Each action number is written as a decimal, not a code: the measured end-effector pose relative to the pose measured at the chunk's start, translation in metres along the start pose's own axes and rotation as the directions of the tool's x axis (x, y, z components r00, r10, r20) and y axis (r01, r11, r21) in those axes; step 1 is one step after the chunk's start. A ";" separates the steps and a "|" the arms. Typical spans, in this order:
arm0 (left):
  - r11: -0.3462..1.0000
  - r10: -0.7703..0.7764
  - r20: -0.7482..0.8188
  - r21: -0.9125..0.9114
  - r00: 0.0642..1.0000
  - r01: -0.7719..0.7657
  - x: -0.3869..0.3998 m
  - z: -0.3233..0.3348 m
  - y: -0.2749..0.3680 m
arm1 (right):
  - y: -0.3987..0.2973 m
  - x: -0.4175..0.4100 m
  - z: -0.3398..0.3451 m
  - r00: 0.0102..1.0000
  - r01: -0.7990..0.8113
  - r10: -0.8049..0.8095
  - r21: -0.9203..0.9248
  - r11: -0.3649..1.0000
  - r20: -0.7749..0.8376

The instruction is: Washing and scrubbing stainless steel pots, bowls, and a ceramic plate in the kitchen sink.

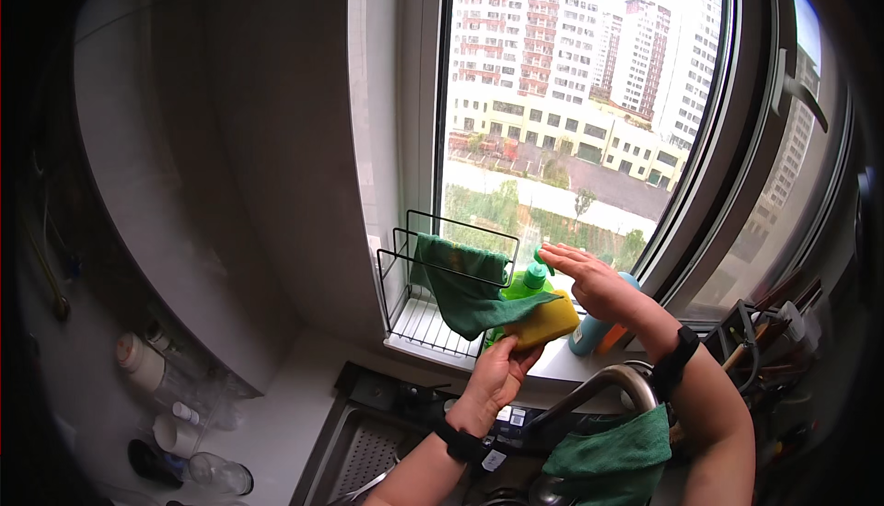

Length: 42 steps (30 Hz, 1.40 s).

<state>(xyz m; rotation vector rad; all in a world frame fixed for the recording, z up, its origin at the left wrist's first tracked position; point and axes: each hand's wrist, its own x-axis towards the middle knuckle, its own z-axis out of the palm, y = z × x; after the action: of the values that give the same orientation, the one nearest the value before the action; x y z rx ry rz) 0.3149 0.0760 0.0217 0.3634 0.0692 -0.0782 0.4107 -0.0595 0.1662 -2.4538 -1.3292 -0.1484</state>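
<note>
My left hand (498,376) holds a yellow sponge (545,321) by its lower edge, in front of a green pump bottle (528,286) on the windowsill. With straight fingers my right hand (585,278) lies over the bottle's green pump head (541,257); nothing shows in its grip. A green cloth (459,292) hangs over a black wire rack (394,299) to the left, and its corner overlaps the sponge's top. Behind my right wrist stands a blue bottle (587,335) with an orange thing (610,338) beside it.
A metal faucet (587,395) with a second green cloth (611,454) over it rises by the sink (366,447). At the right is a utensil holder (742,340). Jars and bottles, among them a glass jar (219,473), stand at the left. The window handle (804,98) juts out upper right.
</note>
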 end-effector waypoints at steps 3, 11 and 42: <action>1.000 0.008 -0.015 -0.018 1.000 -0.008 -0.007 0.002 -0.030 | 0.004 -0.001 0.002 1.000 -0.004 0.004 0.000 1.000 0.006; 0.871 -0.418 0.288 -0.140 0.861 0.470 -0.024 -0.166 -0.062 | -0.005 0.003 0.002 0.999 -0.043 0.041 0.072 0.996 0.032; 0.967 0.196 -0.072 0.180 0.978 -0.180 0.002 0.032 0.015 | 0.005 0.002 0.007 0.993 -0.119 0.120 -0.099 0.988 0.004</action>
<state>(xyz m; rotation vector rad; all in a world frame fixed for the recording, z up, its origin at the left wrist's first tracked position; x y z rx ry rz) 0.3203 0.0787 0.0571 0.5453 0.1162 0.1211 0.4157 -0.0577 0.1591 -2.6125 -1.2016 -0.1758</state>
